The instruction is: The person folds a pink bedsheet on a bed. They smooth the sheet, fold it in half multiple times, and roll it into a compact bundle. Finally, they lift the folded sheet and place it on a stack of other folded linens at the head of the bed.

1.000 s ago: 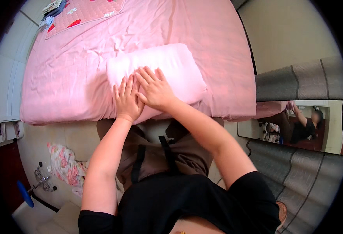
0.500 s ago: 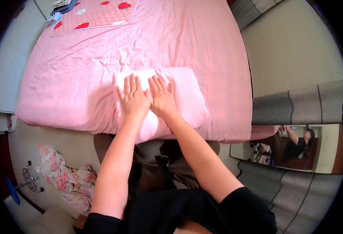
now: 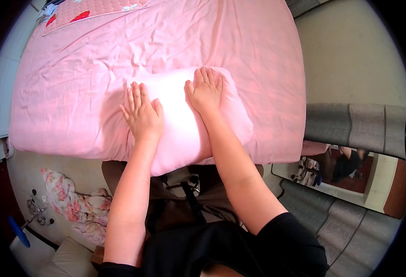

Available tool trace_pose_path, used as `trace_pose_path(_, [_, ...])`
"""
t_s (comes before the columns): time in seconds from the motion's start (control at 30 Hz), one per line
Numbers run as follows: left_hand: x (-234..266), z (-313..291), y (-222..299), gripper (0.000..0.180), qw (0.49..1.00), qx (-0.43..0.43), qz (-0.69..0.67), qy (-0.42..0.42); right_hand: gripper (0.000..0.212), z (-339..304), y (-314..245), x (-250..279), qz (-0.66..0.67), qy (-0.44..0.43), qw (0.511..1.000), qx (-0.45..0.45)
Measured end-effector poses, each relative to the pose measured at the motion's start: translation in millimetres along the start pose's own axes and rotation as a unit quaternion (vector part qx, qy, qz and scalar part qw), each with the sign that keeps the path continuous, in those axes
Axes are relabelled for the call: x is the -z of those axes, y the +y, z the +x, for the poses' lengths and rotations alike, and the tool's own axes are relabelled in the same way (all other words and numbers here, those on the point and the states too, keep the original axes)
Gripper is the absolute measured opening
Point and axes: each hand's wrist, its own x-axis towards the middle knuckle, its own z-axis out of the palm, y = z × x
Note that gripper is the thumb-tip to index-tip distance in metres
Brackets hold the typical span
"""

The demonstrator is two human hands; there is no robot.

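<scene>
Pink bundle (image 3: pixel 177 122), left hand (image 3: pixel 143 115) flat atop, right hand (image 3: pixel 205 93) likewise

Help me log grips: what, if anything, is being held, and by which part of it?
Nothing is held; the left hand and right hand lie open on the bundle.

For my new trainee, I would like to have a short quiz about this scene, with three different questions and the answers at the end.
1. True or false: the left hand and the right hand touch each other.

2. Fill in the gap: the pink bundle under the hands rests on the ____.

3. Which one lies on the floor?
A) the quilted mat
B) the flowered cloth
C) the pink bundle

Key: 1. False, there is a gap between them. 2. bed. 3. B.
</scene>
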Motion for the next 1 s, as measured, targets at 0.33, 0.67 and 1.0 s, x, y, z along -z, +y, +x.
trace_pose_path(0.33, [-0.6, -2.3, -5.9, 0.063, 0.999, -0.013, -0.019, 0.027, 0.06, 12.2, 23.3, 8.2, -0.057, 0.018, 0.993, -0.098])
trace_pose_path(0.67, [-0.3, -7.8, -20.8, 0.054, 0.989, -0.046, -0.047, 0.129, 0.064, -54.9, 3.8, 60.4, 0.013, 0.002, 0.991, 0.136])
trace_pose_path(1.0, [28.2, -67.3, -12.1, 0.05, 0.969, -0.225, -0.029, 0.096, 0.072, -135.5, -27.3, 74.0, -0.062, -0.02, 0.96, 0.273])
